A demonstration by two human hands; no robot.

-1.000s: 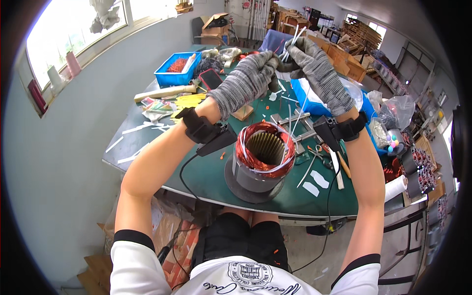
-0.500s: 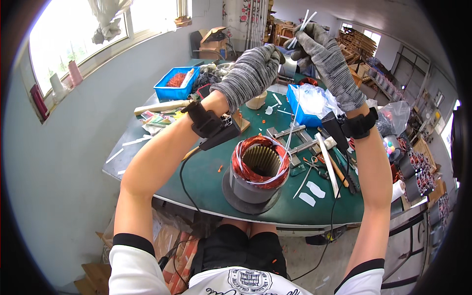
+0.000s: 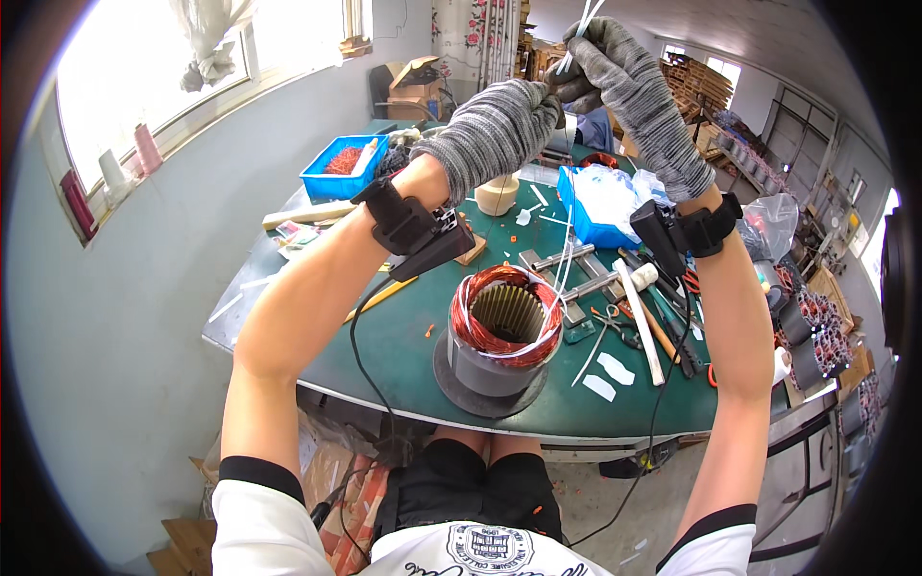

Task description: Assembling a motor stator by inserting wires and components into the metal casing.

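A motor stator (image 3: 499,370) with red-brown copper windings (image 3: 514,352) stands upright on a dark round base (image 3: 444,384) at the table's front. Thin white strands run from its rim up toward my hands. Both hands wear grey knitted gloves and are raised over the table's far part. My right hand (image 3: 615,82) pinches several thin white sleeves (image 3: 583,24) that stick up past its fingers. Close beside it, my left hand (image 3: 504,125) is closed, its fingertips turned away; what they grip is hidden.
A blue bin (image 3: 600,233) of white plastic stands beyond the stator, another blue bin (image 3: 312,182) with copper wire at far left. Right of the stator lie a metal frame (image 3: 576,288), scissors (image 3: 615,315), a white strip (image 3: 642,331) and paper pieces (image 3: 615,369). Cables hang from both wrist straps.
Both gloved hands have risen slightly, still close together. The white sleeves in my right hand have moved up and a little left. The stator has stayed in place.
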